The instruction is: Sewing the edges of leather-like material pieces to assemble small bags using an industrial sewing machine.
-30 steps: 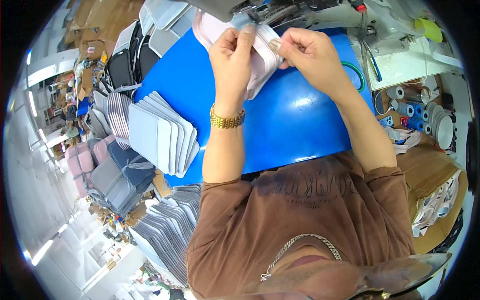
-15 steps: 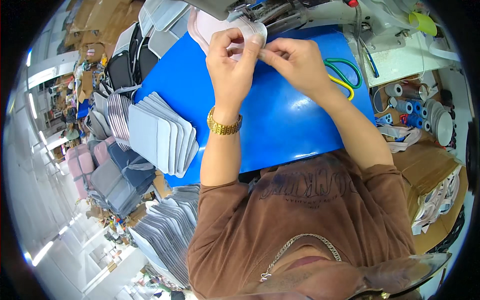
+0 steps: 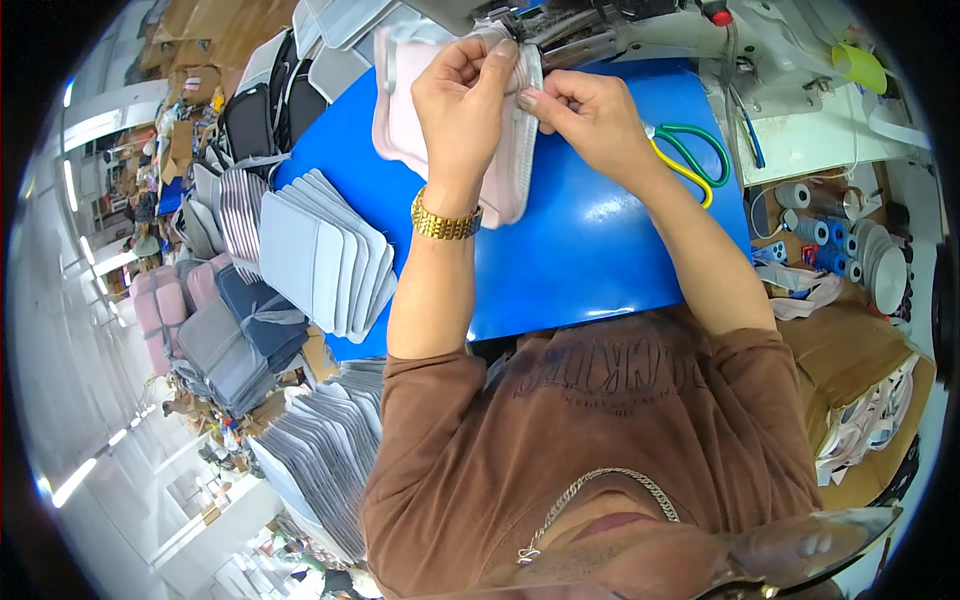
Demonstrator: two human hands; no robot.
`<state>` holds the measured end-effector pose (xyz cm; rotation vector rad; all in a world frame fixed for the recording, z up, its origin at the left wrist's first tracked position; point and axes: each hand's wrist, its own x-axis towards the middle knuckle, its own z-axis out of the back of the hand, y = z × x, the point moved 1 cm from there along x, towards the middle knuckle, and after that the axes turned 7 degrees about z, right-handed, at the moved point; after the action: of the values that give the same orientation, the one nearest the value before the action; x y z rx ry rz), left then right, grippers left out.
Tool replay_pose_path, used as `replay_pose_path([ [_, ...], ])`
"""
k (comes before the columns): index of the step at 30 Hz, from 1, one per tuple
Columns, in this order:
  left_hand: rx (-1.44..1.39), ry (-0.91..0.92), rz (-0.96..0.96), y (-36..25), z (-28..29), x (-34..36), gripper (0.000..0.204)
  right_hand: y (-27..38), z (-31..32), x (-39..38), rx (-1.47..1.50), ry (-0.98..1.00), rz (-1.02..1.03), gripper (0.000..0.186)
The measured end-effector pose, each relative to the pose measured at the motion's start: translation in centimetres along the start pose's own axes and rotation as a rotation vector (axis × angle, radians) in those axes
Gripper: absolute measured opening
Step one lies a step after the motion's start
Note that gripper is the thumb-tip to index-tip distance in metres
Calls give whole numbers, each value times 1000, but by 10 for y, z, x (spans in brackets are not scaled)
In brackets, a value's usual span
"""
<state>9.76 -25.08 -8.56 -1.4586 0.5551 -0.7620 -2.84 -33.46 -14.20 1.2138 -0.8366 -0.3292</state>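
Bare blue table (image 3: 560, 270) lies open between the forearms and below the pink fabric piece (image 3: 420, 130). To the left, a fanned stack of grey panels (image 3: 325, 250) blocks passage. On the right lie scissors (image 3: 690, 160); the sewing machine (image 3: 640, 35) closes off the far edge.

Cardboard cartons (image 3: 860, 350), brown and box-shaped, stand at the right below the blue surface (image 3: 590, 250), the lower one open and holding pale strips. More brown cartons (image 3: 240, 25), flattened or stacked, lie at the upper left beyond the surface's far edge. A small brown carton (image 3: 180, 140) stands among the goods at the far left. No labels, signs or screens can be made out.
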Motion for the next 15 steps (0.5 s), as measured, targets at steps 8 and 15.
replay_pose_path([
  [8, -11, -11, 146, -6, 2, 13, 16, 19, 22, 9, 34, 82, -97, 31],
  [15, 201, -57, 291, 5, 17, 35, 14, 32, 26, 12, -12, 65, -132, 31],
])
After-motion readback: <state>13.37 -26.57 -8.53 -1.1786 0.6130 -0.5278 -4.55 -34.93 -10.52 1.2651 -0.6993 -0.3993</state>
